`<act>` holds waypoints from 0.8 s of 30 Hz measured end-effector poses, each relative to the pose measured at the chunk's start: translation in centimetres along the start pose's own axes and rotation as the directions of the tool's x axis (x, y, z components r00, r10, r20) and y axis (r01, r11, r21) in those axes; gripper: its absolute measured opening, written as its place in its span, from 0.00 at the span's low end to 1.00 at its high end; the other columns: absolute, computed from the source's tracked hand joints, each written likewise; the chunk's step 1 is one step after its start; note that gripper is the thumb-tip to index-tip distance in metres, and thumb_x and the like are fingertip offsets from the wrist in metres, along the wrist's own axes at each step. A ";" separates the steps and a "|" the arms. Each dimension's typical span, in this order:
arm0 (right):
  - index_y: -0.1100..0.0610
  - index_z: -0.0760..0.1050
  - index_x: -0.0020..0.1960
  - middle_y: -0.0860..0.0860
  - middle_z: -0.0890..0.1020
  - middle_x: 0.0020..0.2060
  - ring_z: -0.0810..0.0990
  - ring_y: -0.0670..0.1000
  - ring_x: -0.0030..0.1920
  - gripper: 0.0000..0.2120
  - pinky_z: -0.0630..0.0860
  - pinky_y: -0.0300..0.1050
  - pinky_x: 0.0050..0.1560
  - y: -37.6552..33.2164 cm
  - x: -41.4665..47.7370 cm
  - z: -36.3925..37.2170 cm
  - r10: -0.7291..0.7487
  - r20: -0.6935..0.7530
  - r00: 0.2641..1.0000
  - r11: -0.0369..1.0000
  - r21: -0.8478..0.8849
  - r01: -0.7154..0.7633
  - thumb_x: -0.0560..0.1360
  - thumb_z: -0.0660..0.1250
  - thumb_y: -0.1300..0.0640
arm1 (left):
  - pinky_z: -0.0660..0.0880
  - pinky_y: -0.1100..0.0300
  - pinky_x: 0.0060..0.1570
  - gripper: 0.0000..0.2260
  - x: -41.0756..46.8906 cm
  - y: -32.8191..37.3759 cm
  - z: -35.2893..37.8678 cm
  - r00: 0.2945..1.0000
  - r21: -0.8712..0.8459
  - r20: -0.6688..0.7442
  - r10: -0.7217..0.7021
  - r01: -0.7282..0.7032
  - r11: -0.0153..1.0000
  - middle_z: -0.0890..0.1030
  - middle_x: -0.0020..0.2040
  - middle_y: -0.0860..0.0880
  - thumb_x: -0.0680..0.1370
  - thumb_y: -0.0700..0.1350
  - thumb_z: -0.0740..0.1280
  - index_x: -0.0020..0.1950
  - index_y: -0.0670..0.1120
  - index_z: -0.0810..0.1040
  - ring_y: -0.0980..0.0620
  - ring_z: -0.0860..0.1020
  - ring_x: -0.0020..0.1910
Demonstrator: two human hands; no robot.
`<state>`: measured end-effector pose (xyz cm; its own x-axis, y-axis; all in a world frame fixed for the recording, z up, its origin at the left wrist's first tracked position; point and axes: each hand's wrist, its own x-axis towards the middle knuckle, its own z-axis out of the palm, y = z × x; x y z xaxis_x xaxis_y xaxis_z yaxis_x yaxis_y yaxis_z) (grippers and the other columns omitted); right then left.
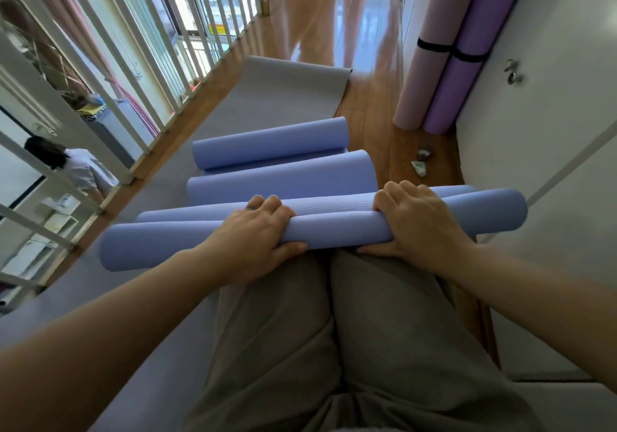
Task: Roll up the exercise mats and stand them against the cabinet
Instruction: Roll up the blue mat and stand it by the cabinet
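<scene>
Just beyond my knees, near the middle of the view, the blue mat roll (337,229) lies crosswise above the grey trousers (334,331). I have both hands grasping it: the left hand (257,241) curls over it from above with its thumb beneath, and the right hand (417,221) clasps it the same way, a little toward 3 o'clock. Toward 12 o'clock from the roll, two more blue humps of mat (280,177) lie one behind the other on a grey mat (267,87), which is spread flat along the wooden floor (367,104). At 2 o'clock a pink rolled mat (430,64) and a purple rolled mat (464,74) stand upright, touching each other, each bound by a black strap and leaning on the white cabinet (551,114). Small bits of litter (422,161) lie on the floor near their feet. A white railing (133,64) runs along the side from 9 to 11 o'clock.
</scene>
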<state>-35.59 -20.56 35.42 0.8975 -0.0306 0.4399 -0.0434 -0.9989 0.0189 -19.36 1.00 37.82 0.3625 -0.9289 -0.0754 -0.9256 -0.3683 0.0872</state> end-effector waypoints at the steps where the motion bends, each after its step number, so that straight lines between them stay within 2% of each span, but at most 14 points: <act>1: 0.58 0.71 0.43 0.56 0.78 0.36 0.76 0.54 0.34 0.27 0.74 0.47 0.34 -0.1 0.1 0.0 0.022 0.010 1.000 0.999 -0.023 -0.022 0.63 0.73 0.35 | 0.69 0.52 0.56 0.25 0.1 -0.2 0.0 1.000 0.008 -0.010 0.012 -0.012 1.000 0.71 0.58 0.48 0.77 0.66 0.55 0.63 0.49 0.69 0.48 0.69 0.56; 3: 0.59 0.72 0.42 0.56 0.78 0.35 0.77 0.55 0.33 0.27 0.74 0.47 0.33 -0.1 0.6 -0.5 0.021 0.087 0.996 0.999 -0.036 -0.018 0.61 0.76 0.38 | 0.72 0.50 0.53 0.28 -0.1 0.0 0.1 0.996 0.039 -0.071 0.050 -0.047 0.998 0.74 0.55 0.47 0.74 0.67 0.53 0.61 0.47 0.72 0.46 0.71 0.53; 7: 0.55 0.70 0.52 0.52 0.78 0.46 0.76 0.50 0.41 0.25 0.74 0.44 0.41 0.8 3.7 -3.2 -0.014 0.370 0.929 1.000 -0.011 0.019 0.69 0.69 0.35 | 0.72 0.50 0.48 0.22 0.3 0.7 -1.3 0.996 0.096 -0.082 0.019 -0.011 0.995 0.76 0.55 0.44 0.71 0.53 0.70 0.61 0.45 0.72 0.44 0.73 0.53; 9: 0.54 0.69 0.54 0.50 0.78 0.48 0.74 0.47 0.41 0.25 0.74 0.43 0.42 1.4 5.9 -5.2 -0.024 0.394 0.919 0.999 -0.013 0.032 0.70 0.67 0.35 | 0.72 0.49 0.48 0.23 0.8 0.7 -3.6 0.988 0.133 -0.156 -0.012 0.033 0.991 0.76 0.56 0.43 0.69 0.50 0.72 0.60 0.44 0.73 0.42 0.74 0.54; 13: 0.50 0.64 0.48 0.48 0.78 0.43 0.73 0.47 0.38 0.22 0.69 0.40 0.38 1.2 7.6 -9.4 -0.063 0.422 0.904 0.991 -0.080 0.107 0.69 0.66 0.34 | 0.74 0.47 0.47 0.22 0.1 1.6 -7.9 0.961 0.179 -0.277 0.006 0.046 0.983 0.78 0.55 0.40 0.67 0.47 0.74 0.58 0.42 0.75 0.39 0.76 0.54; 15: 0.49 0.61 0.48 0.46 0.75 0.42 0.74 0.46 0.38 0.22 0.71 0.39 0.39 0.0 6.4 -11.3 -0.091 0.472 0.877 0.984 -0.091 0.151 0.70 0.64 0.33 | 0.74 0.47 0.47 0.22 -1.7 2.8 -8.4 0.964 0.173 -0.264 0.028 0.019 0.985 0.78 0.54 0.42 0.67 0.48 0.74 0.58 0.43 0.74 0.40 0.76 0.53; 18: 0.46 0.61 0.49 0.44 0.74 0.44 0.76 0.45 0.42 0.21 0.75 0.40 0.45 -2.1 3.1 -11.9 -0.101 0.554 0.826 0.990 -0.028 0.140 0.70 0.64 0.33 | 0.75 0.50 0.43 0.24 -5.1 4.5 -6.2 0.981 0.166 -0.184 0.056 -0.025 0.986 0.78 0.52 0.44 0.65 0.50 0.77 0.57 0.44 0.75 0.43 0.77 0.49; 21: 0.45 0.60 0.49 0.44 0.75 0.46 0.71 0.44 0.41 0.22 0.69 0.39 0.43 -3.8 -0.9 -9.4 -0.096 0.603 0.792 0.995 0.029 0.099 0.70 0.64 0.32 | 0.77 0.54 0.32 0.28 -7.6 5.5 -2.4 0.996 0.175 -0.043 0.081 -0.072 0.982 0.79 0.41 0.47 0.52 0.51 0.82 0.47 0.46 0.77 0.46 0.79 0.37; 24: 0.45 0.60 0.48 0.44 0.77 0.49 0.69 0.43 0.43 0.22 0.64 0.37 0.44 -4.5 -3.4 -7.1 -0.067 0.638 0.767 0.996 0.084 0.017 0.69 0.65 0.32 | 0.76 0.55 0.30 0.27 -8.3 5.6 0.2 0.996 0.132 0.019 0.086 -0.088 0.987 0.78 0.39 0.48 0.51 0.52 0.81 0.45 0.47 0.77 0.47 0.78 0.34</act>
<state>-41.58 -15.67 40.23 0.9712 0.0206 -0.2372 0.0090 -0.9987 -0.0495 -27.52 6.65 38.74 0.2794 -0.9563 -0.0861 -0.9601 -0.2771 -0.0380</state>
